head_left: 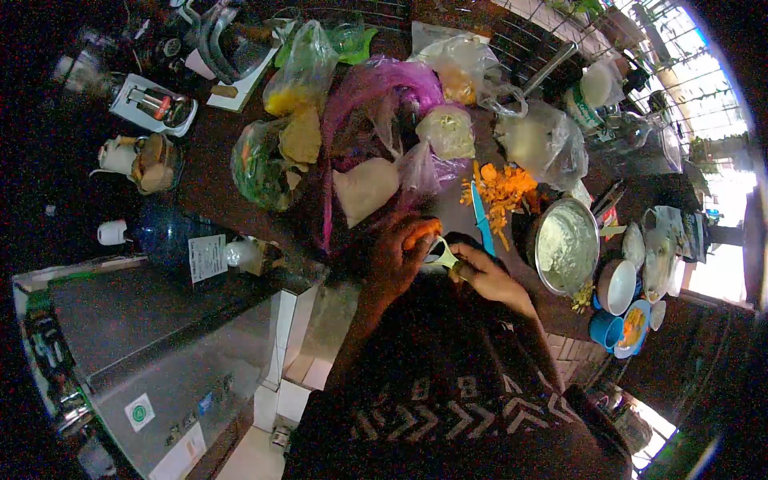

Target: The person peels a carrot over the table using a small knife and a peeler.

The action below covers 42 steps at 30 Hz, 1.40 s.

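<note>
Close to my body, my left hand (402,250) is wrapped round an orange carrot (422,233). My right hand (486,276) grips a pale green peeler (442,254), whose head is beside the carrot. Just beyond my hands lies a knife with a light blue blade (482,218), next to a pile of chopped orange pieces (509,194). A metal bowl (566,246) of whitish mix stands to the right of the pile. Left of the knife, a pink plastic bag (392,76) spreads over the dark table.
Filled clear bags (542,148) stand at the back. Vegetables in a bag (260,164) lie left. At the right are a white bowl (617,286), a blue cup (606,329) and a plate of orange food (633,328). A grey appliance (184,336) stands lower left.
</note>
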Each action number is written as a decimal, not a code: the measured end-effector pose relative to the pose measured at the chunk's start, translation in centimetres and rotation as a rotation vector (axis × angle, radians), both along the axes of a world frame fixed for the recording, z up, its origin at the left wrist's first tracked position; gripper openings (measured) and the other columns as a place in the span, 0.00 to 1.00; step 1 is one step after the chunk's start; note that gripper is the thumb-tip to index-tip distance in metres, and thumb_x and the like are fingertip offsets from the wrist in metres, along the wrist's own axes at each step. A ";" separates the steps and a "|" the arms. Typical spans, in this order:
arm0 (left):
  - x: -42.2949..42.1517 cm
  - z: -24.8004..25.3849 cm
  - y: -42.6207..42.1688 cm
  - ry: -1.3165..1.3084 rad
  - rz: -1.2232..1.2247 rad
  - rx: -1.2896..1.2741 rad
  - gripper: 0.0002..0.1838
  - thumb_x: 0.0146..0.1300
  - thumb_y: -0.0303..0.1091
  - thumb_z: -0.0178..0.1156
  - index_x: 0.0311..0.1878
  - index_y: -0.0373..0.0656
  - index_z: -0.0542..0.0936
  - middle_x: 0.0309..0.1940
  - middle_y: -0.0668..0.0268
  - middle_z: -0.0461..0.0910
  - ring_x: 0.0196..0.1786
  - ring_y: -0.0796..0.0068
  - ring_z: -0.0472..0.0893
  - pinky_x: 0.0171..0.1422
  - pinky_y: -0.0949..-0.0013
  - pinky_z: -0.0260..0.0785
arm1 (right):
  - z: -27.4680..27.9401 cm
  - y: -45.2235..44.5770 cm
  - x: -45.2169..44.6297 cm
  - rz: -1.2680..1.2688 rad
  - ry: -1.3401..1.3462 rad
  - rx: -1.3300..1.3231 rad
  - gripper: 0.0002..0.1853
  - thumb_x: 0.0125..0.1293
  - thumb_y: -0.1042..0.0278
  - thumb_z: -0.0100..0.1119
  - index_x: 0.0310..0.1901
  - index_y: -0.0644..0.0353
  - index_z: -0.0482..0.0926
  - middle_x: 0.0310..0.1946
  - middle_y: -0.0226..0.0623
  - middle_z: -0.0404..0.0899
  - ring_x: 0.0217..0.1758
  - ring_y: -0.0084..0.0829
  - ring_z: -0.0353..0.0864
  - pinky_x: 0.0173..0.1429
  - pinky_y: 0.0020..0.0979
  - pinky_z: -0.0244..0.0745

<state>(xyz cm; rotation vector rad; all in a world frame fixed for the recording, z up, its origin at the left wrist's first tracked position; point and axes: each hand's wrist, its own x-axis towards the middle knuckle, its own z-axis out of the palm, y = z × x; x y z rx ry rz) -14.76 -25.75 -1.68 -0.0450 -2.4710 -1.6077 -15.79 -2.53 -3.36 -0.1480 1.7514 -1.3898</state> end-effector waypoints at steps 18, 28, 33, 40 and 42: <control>-0.8 3.0 1.0 -0.111 -0.064 -0.037 0.13 0.63 0.41 0.70 0.43 0.41 0.85 0.34 0.61 0.82 0.35 0.68 0.78 0.42 0.65 0.71 | 0.2 -1.0 -1.4 -0.180 0.224 -0.013 0.15 0.75 0.75 0.47 0.59 0.64 0.75 0.41 0.33 0.79 0.45 0.29 0.73 0.53 0.32 0.72; 1.6 -0.4 2.0 -0.147 0.034 0.206 0.13 0.64 0.40 0.70 0.40 0.39 0.85 0.33 0.61 0.84 0.36 0.65 0.82 0.43 0.64 0.73 | 0.2 -1.5 -1.0 -0.454 0.691 -0.145 0.09 0.78 0.67 0.53 0.51 0.62 0.77 0.34 0.29 0.80 0.36 0.26 0.76 0.41 0.31 0.73; 2.3 -0.8 2.5 0.013 0.175 0.076 0.15 0.64 0.43 0.70 0.40 0.38 0.84 0.33 0.59 0.85 0.36 0.65 0.83 0.44 0.64 0.74 | -2.6 2.2 -0.9 -0.383 0.660 -0.018 0.07 0.68 0.73 0.64 0.45 0.64 0.79 0.34 0.36 0.83 0.37 0.29 0.81 0.46 0.32 0.77; 2.7 1.2 4.6 0.019 0.132 -0.103 0.17 0.61 0.43 0.73 0.42 0.39 0.84 0.32 0.57 0.84 0.34 0.61 0.84 0.41 0.62 0.75 | 4.5 3.3 0.7 -0.261 0.743 0.174 0.04 0.62 0.74 0.67 0.38 0.62 0.87 0.36 0.36 0.88 0.39 0.30 0.87 0.47 0.33 0.80; 3.1 1.8 5.3 0.015 0.125 -0.128 0.17 0.60 0.43 0.73 0.42 0.39 0.84 0.31 0.57 0.84 0.33 0.60 0.83 0.40 0.62 0.75 | 4.5 3.9 1.0 -0.257 0.701 0.204 0.03 0.62 0.75 0.66 0.37 0.61 0.87 0.35 0.35 0.88 0.39 0.30 0.87 0.47 0.33 0.81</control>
